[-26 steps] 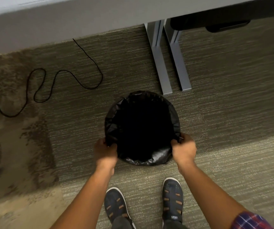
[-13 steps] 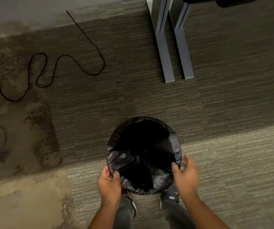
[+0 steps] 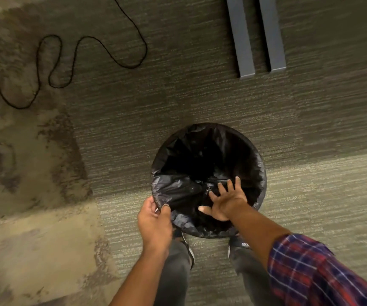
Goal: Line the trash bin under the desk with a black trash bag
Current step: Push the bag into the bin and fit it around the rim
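Observation:
A round trash bin (image 3: 260, 195) stands on the carpet just in front of my feet, with a black trash bag (image 3: 178, 191) draped inside it and folded over its rim. My left hand (image 3: 154, 224) pinches the bag's edge at the near left of the rim. My right hand (image 3: 226, 202) is spread flat, fingers apart, reaching into the bin's mouth over the crumpled plastic. The bin's inside is dark and its bottom is hidden.
Two grey metal desk feet (image 3: 243, 40) lie on the carpet at the far right. A thin black cable (image 3: 74, 58) snakes across the floor at the far left. My shoes (image 3: 241, 245) sit under the bin's near edge.
The bin has come closer to my feet, away from the desk legs. My right hand let go of the rim and now spreads open inside the bag. My left hand still holds the edge.

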The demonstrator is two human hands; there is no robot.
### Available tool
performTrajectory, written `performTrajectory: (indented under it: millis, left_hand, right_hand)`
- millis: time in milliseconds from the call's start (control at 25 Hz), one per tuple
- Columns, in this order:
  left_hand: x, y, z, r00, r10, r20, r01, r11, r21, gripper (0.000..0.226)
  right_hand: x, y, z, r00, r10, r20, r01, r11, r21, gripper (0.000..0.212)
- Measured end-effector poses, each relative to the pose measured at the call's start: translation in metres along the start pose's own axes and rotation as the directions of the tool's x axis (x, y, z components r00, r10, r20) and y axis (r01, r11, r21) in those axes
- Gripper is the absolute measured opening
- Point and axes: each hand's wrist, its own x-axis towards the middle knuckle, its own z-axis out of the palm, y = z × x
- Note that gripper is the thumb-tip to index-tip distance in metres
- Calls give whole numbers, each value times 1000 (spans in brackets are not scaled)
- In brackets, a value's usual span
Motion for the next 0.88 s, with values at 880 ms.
performTrajectory:
  millis: [880]
  left_hand:
    - [-4,1,-2,999,31,23,-31,999,31,37]
  right_hand:
    - [4,-9,-44,798,-1,-603,97,987,126,40]
